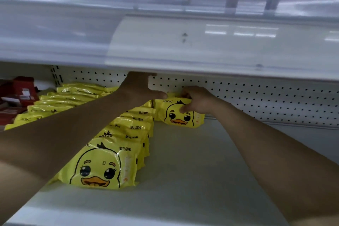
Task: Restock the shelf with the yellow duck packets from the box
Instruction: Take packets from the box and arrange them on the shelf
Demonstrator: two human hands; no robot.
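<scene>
A yellow duck packet point(178, 115) stands upright at the back of the white shelf point(192, 161), against the pegboard wall. My right hand point(198, 100) grips its top edge, thumb on the printed face. My left hand point(139, 90) reaches in beside it, fingers straight, its thumb touching the packet's top left corner. A row of several duck packets point(108, 163) stands to the left, running from the shelf front to the back. A second row of packets point(60, 99) lies further left. The box is out of view.
The shelf above point(201, 46) overhangs low, just over my hands. Red boxes point(20, 93) sit at the far left. The pegboard back wall point(266, 101) closes the rear. Bare white shelf surface spreads to the right of the packet rows.
</scene>
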